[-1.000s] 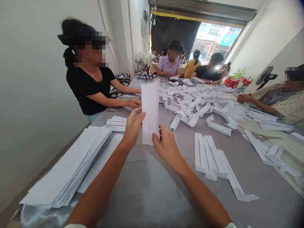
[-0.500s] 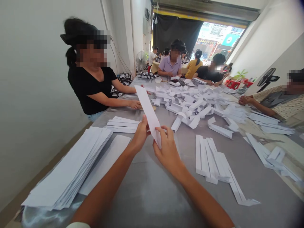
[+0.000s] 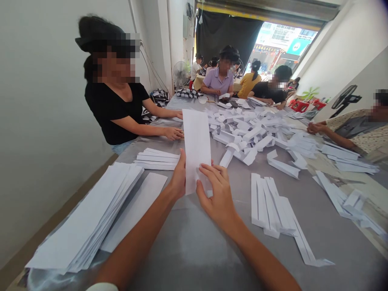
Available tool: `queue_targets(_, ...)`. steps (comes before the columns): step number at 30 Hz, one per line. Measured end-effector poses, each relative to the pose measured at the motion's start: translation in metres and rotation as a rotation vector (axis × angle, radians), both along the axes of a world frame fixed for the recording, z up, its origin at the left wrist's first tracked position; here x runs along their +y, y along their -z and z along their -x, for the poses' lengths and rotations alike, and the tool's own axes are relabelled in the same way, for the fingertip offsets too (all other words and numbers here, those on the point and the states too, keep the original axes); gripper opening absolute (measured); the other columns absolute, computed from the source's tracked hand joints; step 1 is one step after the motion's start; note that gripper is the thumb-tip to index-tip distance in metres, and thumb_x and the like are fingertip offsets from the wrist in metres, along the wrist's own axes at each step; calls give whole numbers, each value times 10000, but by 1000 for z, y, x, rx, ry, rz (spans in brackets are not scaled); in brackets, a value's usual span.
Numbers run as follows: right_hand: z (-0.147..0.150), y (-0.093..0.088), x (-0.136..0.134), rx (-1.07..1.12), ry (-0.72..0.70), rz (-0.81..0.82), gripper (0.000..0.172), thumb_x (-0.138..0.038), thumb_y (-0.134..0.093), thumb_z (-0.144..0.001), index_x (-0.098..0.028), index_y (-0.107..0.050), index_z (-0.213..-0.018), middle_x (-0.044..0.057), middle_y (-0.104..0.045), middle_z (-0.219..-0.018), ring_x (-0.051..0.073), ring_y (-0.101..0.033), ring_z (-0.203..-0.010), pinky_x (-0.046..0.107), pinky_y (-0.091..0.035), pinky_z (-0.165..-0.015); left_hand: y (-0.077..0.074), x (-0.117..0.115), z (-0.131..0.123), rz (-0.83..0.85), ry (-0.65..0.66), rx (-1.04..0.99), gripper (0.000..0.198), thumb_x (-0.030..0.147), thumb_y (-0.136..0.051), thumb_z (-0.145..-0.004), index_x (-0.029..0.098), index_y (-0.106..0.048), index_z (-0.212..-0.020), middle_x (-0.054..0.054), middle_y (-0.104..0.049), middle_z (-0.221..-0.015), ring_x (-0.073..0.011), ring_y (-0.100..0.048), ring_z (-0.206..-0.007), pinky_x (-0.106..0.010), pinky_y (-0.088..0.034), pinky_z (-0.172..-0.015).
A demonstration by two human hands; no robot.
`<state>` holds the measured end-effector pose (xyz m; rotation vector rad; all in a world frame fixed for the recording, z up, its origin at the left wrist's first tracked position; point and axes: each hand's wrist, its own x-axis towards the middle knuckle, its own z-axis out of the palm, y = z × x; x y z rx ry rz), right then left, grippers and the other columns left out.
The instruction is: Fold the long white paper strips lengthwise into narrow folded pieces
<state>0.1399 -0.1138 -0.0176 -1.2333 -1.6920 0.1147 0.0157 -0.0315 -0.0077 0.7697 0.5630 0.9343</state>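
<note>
White paper strip (image 3: pixel 197 149) — a single flat, unfolded one, held up over the grey-covered table (image 3: pixel 194 246), with its lower end between the hands. Left hand (image 3: pixel 178 178): seen edge-on, fingers together, pinching the strip's lower left edge. Right hand (image 3: pixel 218 198): fingers slightly spread, laid across the lower right corner and pinching it. On the table to the left: a tall stack of unfolded paper strips (image 3: pixel 85 218), with a loose paper sheet (image 3: pixel 136 210) just beside it and a small pile of folded strips (image 3: pixel 156 159) just left of the held strip. To the right: a fanned row of folded strips (image 3: pixel 268 202). Beyond the hands — a large heap of folded paper pieces (image 3: pixel 248 133) across the table's middle. A co-worker in a black shirt (image 3: pixel 112 109) sits at the left, both hands on the table near the heap; a co-worker in a lilac shirt (image 3: pixel 216 81) sits at the far end.
</note>
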Motion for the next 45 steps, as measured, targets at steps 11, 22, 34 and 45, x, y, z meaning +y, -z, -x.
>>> queue_targets(11,-2,-12,-8,439,-190,391,600,-261,-634,-982,-286,-519,-1570,140,-617,-1548,277,-709,-1267,304,-656,-665,12,5,8,-22,150,105,824,889,-618,-862,161,-781,-1214,-183,-806,-1168,-390,-724,-1221,-476,-592,-989)
queue_targets(22,-22,-25,-1,426,-85,324,621,-285,-633,-970,-259,-518,-1580,149,-664,-1471,247,-758,-1036,275,-583,-511,31,23,25,-110,330,253,614,729,-765,-870,201,-787,-1182,-138,-831,-965,-288,-797,-799,-358,-615,-710)
queue_targets(34,-95,-24,33,285,89,191,334,-331,-713,-941,-231,-747,-1258,88,-774,-1135,266,-703,-1054,498,-563,-1005,21,35,49,-126,557,525,634,805,-728,-837,210,-818,-1038,-172,-831,-940,-345,-807,-789,-386,-607,-629)
queue_targets(45,-116,-31,33,561,-10,338,233,-416,-806,-871,-225,-709,-962,42,-731,-930,175,-673,-738,262,-517,-536,7,48,86,-243,367,631,469,359,-1004,-636,244,-840,-1061,-91,-827,-925,-322,-801,-845,-333,-622,-645)
